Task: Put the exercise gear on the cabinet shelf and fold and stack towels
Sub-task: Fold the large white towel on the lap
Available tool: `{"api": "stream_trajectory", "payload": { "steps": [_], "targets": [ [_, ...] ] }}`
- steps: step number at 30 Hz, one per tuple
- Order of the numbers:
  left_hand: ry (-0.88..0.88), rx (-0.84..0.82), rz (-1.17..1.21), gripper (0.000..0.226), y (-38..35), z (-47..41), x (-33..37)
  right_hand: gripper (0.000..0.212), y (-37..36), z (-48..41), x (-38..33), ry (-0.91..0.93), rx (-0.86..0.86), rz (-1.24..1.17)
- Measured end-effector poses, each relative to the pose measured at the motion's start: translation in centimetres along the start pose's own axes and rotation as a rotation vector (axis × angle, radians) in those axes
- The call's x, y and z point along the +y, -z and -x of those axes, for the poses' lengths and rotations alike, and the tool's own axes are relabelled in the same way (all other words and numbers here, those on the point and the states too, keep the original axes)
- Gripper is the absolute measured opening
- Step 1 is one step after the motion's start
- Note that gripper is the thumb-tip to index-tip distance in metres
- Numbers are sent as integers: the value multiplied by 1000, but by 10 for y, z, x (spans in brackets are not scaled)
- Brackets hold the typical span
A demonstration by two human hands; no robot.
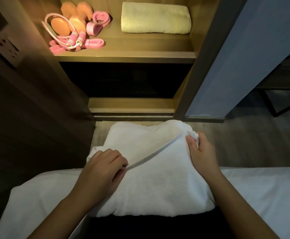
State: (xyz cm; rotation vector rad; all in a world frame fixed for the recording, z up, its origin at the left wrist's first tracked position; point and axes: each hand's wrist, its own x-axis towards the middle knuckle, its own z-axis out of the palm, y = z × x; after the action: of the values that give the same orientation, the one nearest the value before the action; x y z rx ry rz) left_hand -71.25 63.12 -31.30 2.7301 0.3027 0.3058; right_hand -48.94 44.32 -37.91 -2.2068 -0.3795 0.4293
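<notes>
We held a white towel (pixel 149 183) by its folded flap, in front of the cabinet.

Our left hand (pixel 104 168) pinched the hemmed edge with curled fingers. Our right hand (pixel 201 152) gripped the bunched far corner, and the towel lay over the edge of the bed (pixel 265 195). On the lit shelf (pixel 132 47), orange dumbbells (pixel 75 21), a jump rope (pixel 76 38) and pink bands (pixel 98 18) sat at the left end, and a folded yellow towel (pixel 155 19) lay at the right end.
</notes>
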Motion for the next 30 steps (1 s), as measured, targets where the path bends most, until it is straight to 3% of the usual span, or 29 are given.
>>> {"api": "stream_trajectory", "payload": {
  "steps": [6,11,17,21,26,30],
  "targets": [
    [339,7,157,9,13,9,-2,36,1,5,-5,85,42,-102],
    [513,-182,96,8,23,-2,-12,8,3,13,-8,208,100,-195],
    [442,-533,-71,18,18,-11,-11,11,6,20,-5,340,125,-260],
    [383,-593,-128,19,19,-9,-10,13,7,24,-4,400,141,-280],
    [397,-680,-8,8,26,-15,-15,8,5,21,-5,394,119,-251],
    [348,-605,-14,13,23,-12,-14,4,7,22,-6,394,133,-249]
  ]
}}
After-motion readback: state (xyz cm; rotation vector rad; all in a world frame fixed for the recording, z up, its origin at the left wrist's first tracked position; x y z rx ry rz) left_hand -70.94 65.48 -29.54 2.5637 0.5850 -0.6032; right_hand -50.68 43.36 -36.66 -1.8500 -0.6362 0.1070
